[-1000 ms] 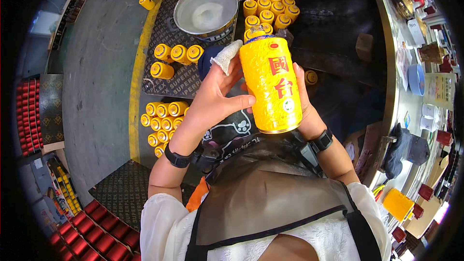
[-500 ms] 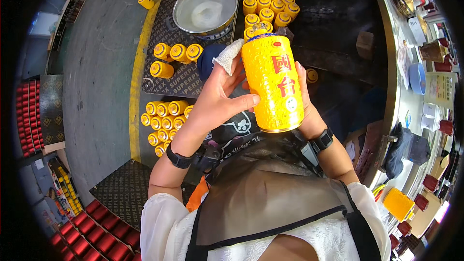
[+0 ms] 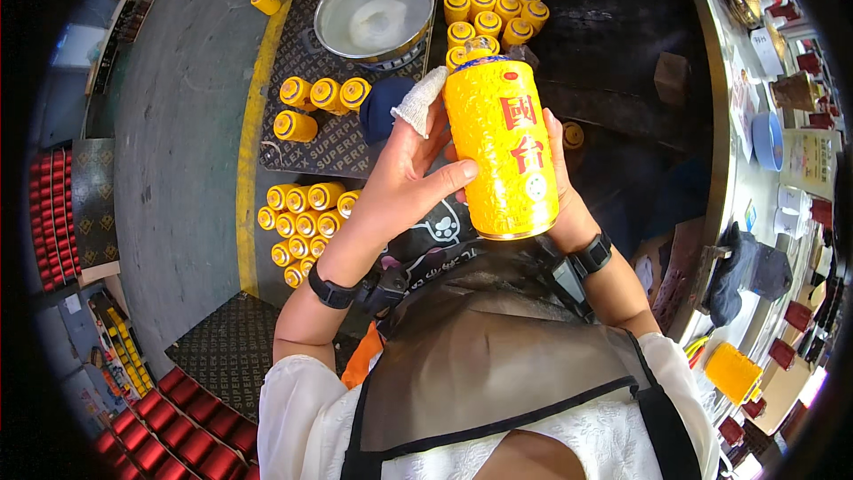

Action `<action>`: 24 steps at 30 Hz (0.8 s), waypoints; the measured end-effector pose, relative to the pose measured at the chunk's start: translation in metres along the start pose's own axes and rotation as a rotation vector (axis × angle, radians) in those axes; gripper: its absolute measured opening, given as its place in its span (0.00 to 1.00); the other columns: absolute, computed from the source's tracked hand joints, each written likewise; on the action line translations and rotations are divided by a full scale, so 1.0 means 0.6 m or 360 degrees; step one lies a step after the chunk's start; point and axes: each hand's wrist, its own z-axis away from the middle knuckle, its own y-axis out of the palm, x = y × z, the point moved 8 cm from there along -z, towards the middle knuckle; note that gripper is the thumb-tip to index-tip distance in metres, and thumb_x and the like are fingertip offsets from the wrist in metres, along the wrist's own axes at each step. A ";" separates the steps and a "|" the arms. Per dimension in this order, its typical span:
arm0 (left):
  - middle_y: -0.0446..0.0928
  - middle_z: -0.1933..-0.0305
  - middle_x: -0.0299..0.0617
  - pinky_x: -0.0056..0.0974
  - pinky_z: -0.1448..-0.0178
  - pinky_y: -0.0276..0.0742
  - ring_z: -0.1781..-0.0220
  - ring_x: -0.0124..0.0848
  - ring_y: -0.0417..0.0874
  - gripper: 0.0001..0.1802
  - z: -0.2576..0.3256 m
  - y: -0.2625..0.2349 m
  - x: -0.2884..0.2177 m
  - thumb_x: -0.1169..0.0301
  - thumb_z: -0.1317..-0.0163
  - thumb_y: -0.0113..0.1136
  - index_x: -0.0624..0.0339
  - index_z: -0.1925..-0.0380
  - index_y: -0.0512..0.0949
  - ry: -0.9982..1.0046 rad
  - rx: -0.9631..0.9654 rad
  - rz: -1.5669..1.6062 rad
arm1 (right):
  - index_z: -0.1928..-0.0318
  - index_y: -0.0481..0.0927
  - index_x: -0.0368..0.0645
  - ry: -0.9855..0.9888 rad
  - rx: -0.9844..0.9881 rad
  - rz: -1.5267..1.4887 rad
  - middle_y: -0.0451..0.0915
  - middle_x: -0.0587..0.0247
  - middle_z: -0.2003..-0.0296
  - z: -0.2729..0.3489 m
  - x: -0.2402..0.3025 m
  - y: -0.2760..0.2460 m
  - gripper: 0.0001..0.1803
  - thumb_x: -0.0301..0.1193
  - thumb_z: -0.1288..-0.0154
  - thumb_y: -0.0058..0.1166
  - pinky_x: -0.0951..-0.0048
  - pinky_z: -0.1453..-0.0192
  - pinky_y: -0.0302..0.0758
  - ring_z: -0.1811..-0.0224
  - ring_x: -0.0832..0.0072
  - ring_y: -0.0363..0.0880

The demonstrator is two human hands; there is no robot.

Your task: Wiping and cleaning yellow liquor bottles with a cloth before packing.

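I hold a tall yellow embossed jar with red characters upright before my chest. My left hand cups its left side, thumb across the front, and one finger wears a white cloth wrap. My right hand grips the jar from behind on the right, mostly hidden by it. Both wrists carry black bands.
Several yellow jars lie on black mats: a group at left, three above it, and rows at the top. A metal basin sits on the floor. A bench curves along the right. Red jars stand at left.
The jar has tilted slightly and shifted a little to the right in my hands; my left thumb now lies across its front. The surroundings have not moved.
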 end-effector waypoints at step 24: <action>0.66 0.28 0.56 0.43 0.26 0.61 0.25 0.47 0.65 0.29 0.056 0.063 -0.041 0.67 0.34 0.61 0.63 0.34 0.70 0.0424 0.0206 -0.1237 | 0.29 0.62 0.40 -0.0209 0.0125 -0.0362 0.72 0.34 0.39 -0.003 0.053 0.008 0.53 0.69 0.40 0.48 0.42 0.37 0.75 0.39 0.41 0.74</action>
